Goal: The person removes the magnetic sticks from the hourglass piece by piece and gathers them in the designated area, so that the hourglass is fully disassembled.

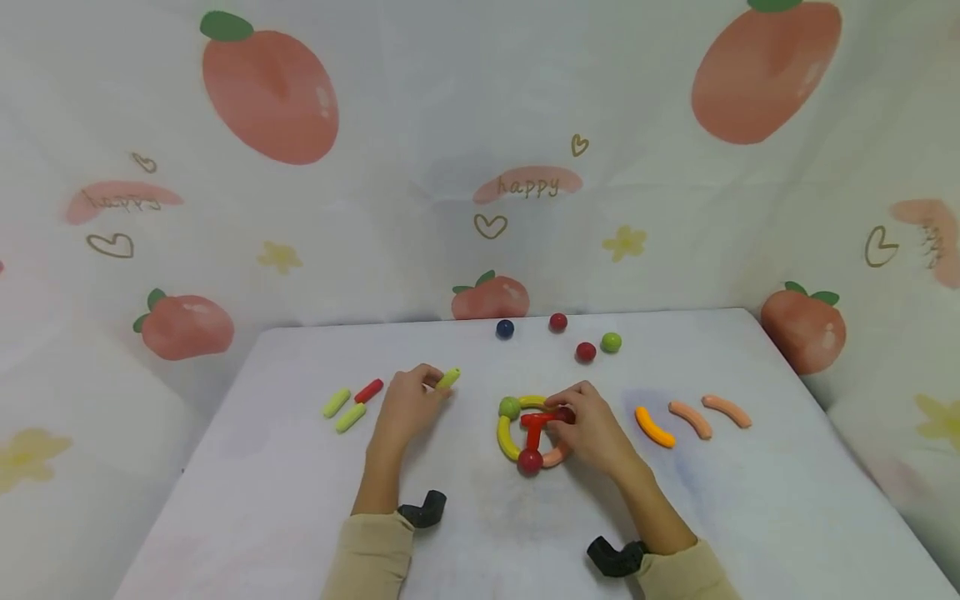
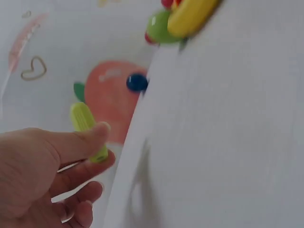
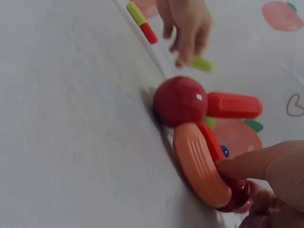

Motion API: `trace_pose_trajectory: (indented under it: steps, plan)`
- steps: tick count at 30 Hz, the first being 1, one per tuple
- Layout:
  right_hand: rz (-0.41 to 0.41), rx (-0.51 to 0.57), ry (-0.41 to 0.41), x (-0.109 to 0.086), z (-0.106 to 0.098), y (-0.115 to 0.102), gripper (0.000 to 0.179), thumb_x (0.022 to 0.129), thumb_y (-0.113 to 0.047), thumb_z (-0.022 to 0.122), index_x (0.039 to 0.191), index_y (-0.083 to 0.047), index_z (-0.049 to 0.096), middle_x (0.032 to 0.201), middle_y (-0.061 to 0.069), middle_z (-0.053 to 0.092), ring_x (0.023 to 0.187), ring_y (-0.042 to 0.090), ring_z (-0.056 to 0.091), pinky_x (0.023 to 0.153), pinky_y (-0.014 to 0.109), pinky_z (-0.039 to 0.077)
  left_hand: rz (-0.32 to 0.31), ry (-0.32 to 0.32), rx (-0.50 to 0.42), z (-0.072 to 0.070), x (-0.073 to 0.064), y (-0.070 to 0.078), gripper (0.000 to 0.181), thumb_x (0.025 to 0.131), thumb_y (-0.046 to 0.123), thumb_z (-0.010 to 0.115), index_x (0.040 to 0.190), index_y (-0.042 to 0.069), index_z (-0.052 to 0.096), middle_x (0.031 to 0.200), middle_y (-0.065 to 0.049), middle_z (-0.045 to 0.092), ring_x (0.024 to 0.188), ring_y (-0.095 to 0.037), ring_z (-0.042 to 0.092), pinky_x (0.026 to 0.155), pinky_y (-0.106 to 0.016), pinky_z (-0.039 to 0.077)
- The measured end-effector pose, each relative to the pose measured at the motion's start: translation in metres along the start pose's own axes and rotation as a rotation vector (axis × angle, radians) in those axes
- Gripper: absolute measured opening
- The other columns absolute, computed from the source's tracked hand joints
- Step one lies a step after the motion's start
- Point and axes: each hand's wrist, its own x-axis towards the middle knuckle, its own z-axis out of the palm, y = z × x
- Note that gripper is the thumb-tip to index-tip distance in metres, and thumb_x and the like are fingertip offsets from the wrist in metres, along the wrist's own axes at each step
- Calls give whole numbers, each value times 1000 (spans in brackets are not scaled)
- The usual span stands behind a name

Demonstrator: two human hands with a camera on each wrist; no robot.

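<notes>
My left hand (image 1: 411, 404) pinches a yellow-green stick (image 2: 83, 118) between thumb and fingers, above the table and left of a ball-and-stick ring. That ring has a green ball (image 1: 510, 407), a near red ball (image 3: 180, 102), yellow curved sticks (image 1: 507, 437) and a salmon curved stick (image 3: 202, 166). Straight red sticks (image 1: 534, 437) lie inside it. My right hand (image 1: 592, 429) grips the ring's right side around another red ball (image 1: 565, 415); its thumb touches the part beside the salmon stick. Some fingers are partly hidden in the right wrist view.
Yellow-green sticks (image 1: 351, 417) and a red stick (image 1: 369, 391) lie on the left. Loose balls stand at the back: a blue ball (image 1: 505, 329), red balls (image 1: 586, 352) and a green ball (image 1: 611, 342). Rightward lie an orange curved stick (image 1: 655, 427) and salmon ones (image 1: 727, 411).
</notes>
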Motion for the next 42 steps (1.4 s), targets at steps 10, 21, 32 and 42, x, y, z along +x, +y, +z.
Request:
trace_pose_trajectory:
  steps: [10, 21, 32, 42]
  plan:
    - [-13, 39, -45, 1, -8, 23, 18, 92, -17, 75, 110, -17, 73, 113, 11, 51, 100, 22, 51, 76, 22, 48, -20, 14, 251, -27, 1, -37, 29, 91, 21, 75, 117, 7, 74, 110, -13, 72, 109, -34, 57, 90, -47, 50]
    - [-38, -1, -101, 0, -10, 22, 20, 94, -17, 73, 114, -19, 73, 115, 11, 52, 104, 22, 52, 84, 28, 52, 51, 39, 204, -14, -8, -13, 34, 92, 24, 76, 124, 12, 71, 120, -9, 70, 114, -32, 56, 97, -47, 52]
    - [-109, 34, -99, 3, -7, 26, 19, 98, -20, 68, 117, -17, 71, 112, 10, 52, 103, 21, 51, 89, 33, 49, 258, -302, -80, 50, -47, 66, 40, 89, 45, 77, 118, 18, 74, 98, 8, 70, 91, -14, 57, 71, -25, 51]
    - [-98, 57, -122, 6, -12, 26, 21, 104, -24, 59, 123, -16, 63, 111, 8, 58, 98, 19, 53, 88, 31, 50, 183, -304, -140, 59, -49, 67, 30, 93, 44, 73, 112, 22, 69, 94, 7, 68, 80, -12, 57, 63, -23, 50]
